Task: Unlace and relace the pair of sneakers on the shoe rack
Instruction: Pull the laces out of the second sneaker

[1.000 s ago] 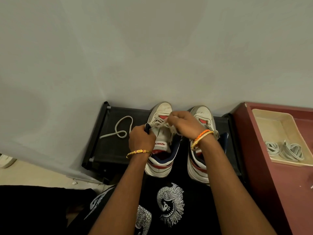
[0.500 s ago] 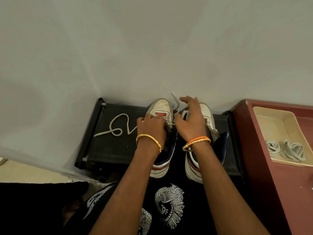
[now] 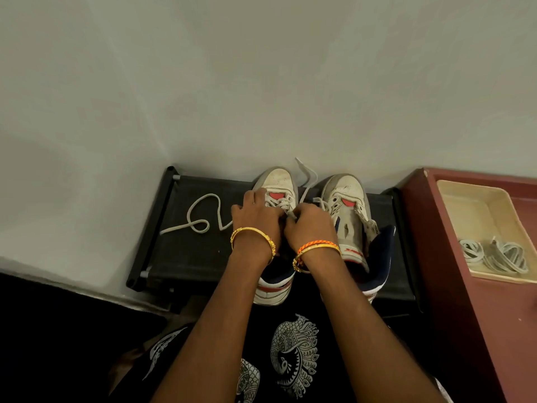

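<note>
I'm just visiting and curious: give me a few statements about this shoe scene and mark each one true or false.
1. Both hands work at the laces of the left sneaker. True.
2. The right sneaker is fully laced. False: its eyelets show empty and its tongue lies loose.
3. A loose lace lies on the black shoe rack, left of the sneakers. True.
4. The cream tray holds a pair of socks. False: it holds bundled laces.
5. The right hand rests flat on the red cabinet. False: it pinches a lace at the left sneaker, beside the left hand.
</note>
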The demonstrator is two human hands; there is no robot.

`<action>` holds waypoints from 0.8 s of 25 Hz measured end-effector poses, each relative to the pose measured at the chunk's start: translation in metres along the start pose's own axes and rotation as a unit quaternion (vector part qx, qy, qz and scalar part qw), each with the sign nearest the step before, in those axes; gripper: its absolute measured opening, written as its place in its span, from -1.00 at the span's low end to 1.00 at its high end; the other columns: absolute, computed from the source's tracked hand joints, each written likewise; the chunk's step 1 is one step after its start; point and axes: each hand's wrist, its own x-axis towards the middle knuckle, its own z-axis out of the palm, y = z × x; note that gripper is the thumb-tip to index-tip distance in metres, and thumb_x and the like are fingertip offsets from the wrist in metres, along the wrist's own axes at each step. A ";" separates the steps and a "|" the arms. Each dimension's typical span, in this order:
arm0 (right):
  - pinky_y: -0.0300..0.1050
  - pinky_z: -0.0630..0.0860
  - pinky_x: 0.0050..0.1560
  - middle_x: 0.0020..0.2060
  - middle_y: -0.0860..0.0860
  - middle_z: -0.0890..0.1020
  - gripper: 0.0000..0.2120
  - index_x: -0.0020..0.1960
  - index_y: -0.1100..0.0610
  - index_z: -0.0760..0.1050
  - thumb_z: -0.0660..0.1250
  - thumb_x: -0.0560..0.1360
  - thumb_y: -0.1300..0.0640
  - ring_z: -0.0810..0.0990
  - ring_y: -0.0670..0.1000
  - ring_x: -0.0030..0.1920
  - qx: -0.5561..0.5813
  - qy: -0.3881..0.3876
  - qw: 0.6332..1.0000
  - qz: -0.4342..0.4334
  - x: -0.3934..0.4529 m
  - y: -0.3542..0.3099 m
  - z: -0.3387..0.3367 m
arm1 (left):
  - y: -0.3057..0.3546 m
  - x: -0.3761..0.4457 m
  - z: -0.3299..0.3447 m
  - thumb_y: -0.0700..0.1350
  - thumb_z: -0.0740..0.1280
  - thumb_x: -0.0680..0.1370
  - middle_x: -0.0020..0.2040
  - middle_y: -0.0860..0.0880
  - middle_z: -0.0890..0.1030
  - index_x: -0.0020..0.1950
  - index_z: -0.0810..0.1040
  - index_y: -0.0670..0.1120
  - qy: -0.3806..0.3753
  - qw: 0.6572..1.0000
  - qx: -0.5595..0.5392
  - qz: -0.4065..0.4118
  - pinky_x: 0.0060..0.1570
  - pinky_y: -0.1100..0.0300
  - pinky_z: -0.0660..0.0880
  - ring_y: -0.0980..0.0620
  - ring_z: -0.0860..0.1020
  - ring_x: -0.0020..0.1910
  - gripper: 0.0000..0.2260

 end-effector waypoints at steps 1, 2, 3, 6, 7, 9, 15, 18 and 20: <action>-0.10 0.45 -0.09 0.01 0.18 0.60 -0.75 0.08 0.21 0.55 0.21 0.54 0.09 0.57 0.18 0.03 -0.007 0.010 1.000 0.008 0.004 -0.001 0.002 | 0.000 0.000 -0.001 0.05 0.22 0.59 0.49 -0.07 0.15 0.35 0.46 0.08 0.008 1.000 -0.027 -0.014 0.34 -0.07 0.25 -0.12 0.12 0.44 -0.67; -0.11 0.45 -0.10 0.00 0.17 0.61 -0.74 0.07 0.20 0.57 0.22 0.54 0.08 0.57 0.17 0.02 -0.008 0.013 1.000 0.017 0.006 -0.004 0.002 | -0.001 0.000 -0.002 0.05 0.25 0.58 0.47 -0.06 0.18 0.32 0.49 0.06 0.020 0.998 -0.057 -0.029 0.32 -0.03 0.29 -0.10 0.16 0.42 -0.68; -0.11 0.45 -0.11 -0.01 0.17 0.61 -0.74 0.06 0.20 0.58 0.23 0.53 0.07 0.58 0.16 0.01 -0.004 0.013 1.000 0.024 0.007 -0.005 0.003 | -0.002 0.000 -0.002 0.05 0.28 0.56 0.46 -0.04 0.21 0.28 0.53 0.03 0.040 0.994 -0.087 -0.042 0.28 0.01 0.34 -0.07 0.21 0.40 -0.69; -0.13 0.45 -0.10 -0.04 0.18 0.62 -0.74 0.04 0.22 0.59 0.26 0.49 0.08 0.58 0.18 0.00 0.017 0.007 0.999 0.040 0.010 -0.004 0.001 | -0.003 -0.002 0.000 -0.02 0.37 0.51 0.41 0.00 0.27 0.10 0.64 -0.06 0.115 0.970 -0.202 -0.074 0.11 0.16 0.44 -0.02 0.33 0.32 -0.79; -0.13 0.45 -0.11 -0.06 0.19 0.62 -0.74 0.02 0.24 0.58 0.28 0.47 0.08 0.58 0.19 -0.02 0.027 0.002 0.999 0.047 0.011 -0.003 0.000 | -0.004 -0.002 0.002 -0.06 0.39 0.50 0.40 0.00 0.29 0.03 0.65 -0.09 0.141 0.953 -0.253 -0.088 0.05 0.23 0.43 0.01 0.37 0.29 -0.83; -0.16 0.40 -0.18 -0.17 0.20 0.59 -0.77 -0.08 0.27 0.55 0.30 0.44 0.10 0.55 0.19 -0.13 0.048 -0.012 0.997 0.061 0.015 0.001 -0.004 | -0.008 0.003 0.004 -0.14 0.41 0.48 0.36 0.00 0.35 -0.04 0.65 -0.15 0.161 0.887 -0.400 -0.164 0.01 0.32 0.38 0.06 0.43 0.20 -0.88; -0.18 0.36 -0.17 -0.12 0.19 0.62 -0.77 -0.03 0.27 0.57 0.29 0.45 0.11 0.49 0.15 -0.18 0.070 -0.041 0.994 0.073 0.017 0.002 -0.013 | -0.026 0.007 -0.005 -0.15 0.28 0.54 -0.03 -0.13 0.54 0.04 0.55 -0.15 0.099 0.753 -0.574 -0.307 -0.20 0.22 0.41 0.04 0.46 -0.19 -0.87; -0.20 0.34 -0.18 -0.14 0.16 0.62 -0.77 -0.04 0.26 0.59 0.30 0.47 0.11 0.46 0.10 -0.20 0.067 -0.058 0.994 0.061 0.018 0.002 -0.017 | -0.010 -0.002 -0.002 -0.05 0.29 0.51 0.27 -0.05 0.41 0.19 0.51 0.02 0.189 0.950 -0.232 -0.092 0.22 -0.03 0.24 -0.02 0.38 0.22 -0.74; -0.21 0.34 -0.18 -0.12 0.15 0.63 -0.78 -0.05 0.25 0.59 0.32 0.47 0.10 0.47 0.08 -0.19 0.067 -0.073 0.993 0.060 0.021 0.002 -0.018 | 0.002 0.001 -0.002 -0.01 0.28 0.52 0.35 0.01 0.36 0.23 0.52 0.08 0.160 0.984 -0.085 -0.004 0.33 -0.08 0.06 -0.02 0.22 0.36 -0.71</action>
